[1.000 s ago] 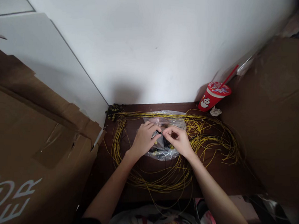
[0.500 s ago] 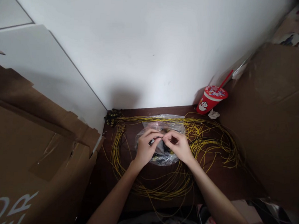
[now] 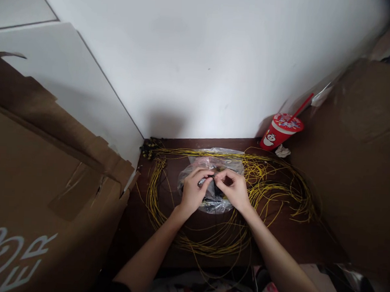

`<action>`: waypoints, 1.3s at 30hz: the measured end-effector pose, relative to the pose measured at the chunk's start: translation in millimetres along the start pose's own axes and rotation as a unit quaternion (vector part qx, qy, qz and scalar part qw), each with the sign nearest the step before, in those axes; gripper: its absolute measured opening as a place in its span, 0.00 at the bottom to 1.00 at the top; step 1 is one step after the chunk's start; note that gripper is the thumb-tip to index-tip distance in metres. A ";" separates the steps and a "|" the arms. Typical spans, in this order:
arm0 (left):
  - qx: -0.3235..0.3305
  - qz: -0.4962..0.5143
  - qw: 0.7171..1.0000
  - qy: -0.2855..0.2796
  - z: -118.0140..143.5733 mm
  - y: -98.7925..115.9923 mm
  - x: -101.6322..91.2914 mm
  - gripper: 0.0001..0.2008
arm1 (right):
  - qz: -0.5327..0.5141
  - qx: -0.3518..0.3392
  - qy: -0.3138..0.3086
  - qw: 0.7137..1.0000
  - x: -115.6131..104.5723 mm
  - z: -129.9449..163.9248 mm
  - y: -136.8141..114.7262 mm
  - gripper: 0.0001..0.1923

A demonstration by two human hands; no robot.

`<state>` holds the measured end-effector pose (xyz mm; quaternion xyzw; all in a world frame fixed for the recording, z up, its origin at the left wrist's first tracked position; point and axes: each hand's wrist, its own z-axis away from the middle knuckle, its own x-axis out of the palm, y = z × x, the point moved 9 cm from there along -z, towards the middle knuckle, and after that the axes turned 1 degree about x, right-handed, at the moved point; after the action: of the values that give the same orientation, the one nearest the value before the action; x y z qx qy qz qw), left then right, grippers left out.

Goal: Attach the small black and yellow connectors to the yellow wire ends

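Note:
Above a clear plastic bag (image 3: 218, 207), my two hands meet with their fingertips almost touching. My left hand (image 3: 194, 187) pinches a small dark piece (image 3: 210, 176), too small to name. The fingers of my right hand (image 3: 234, 187) are closed in a pinch at the right end of that piece; what they grip is hardly visible. Dark and yellowish small parts show inside the bag. Long yellow and black wires (image 3: 209, 250) curve around the bag on the brown tabletop (image 3: 314, 239). At the back left, the wires end in a cluster of dark connector-like pieces (image 3: 151, 148).
A red cup with a straw (image 3: 277, 135) stands at the back right, beside a crumpled white tissue (image 3: 282, 151). Cardboard boxes flank the table, one on the left (image 3: 65, 187) and one on the right (image 3: 351, 163). A white wall (image 3: 199, 68) rises behind.
My fingertips are slightly farther apart, and the small dark piece shows more clearly at my left fingers. The view has shifted a little, moving the cup and boxes rightward.

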<state>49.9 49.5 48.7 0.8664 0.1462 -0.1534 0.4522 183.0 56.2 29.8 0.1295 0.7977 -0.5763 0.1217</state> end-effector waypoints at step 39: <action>0.019 -0.021 1.000 -0.004 2.1 0.2 -0.6 0.06 | -0.003 -0.026 0.007 1.000 -3.8 -2.5 -4.6 0.03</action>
<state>49.2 47.5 48.0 0.8707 0.1598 -0.1693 0.4332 184.9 56.9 36.0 0.1276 0.8136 -0.5549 0.1179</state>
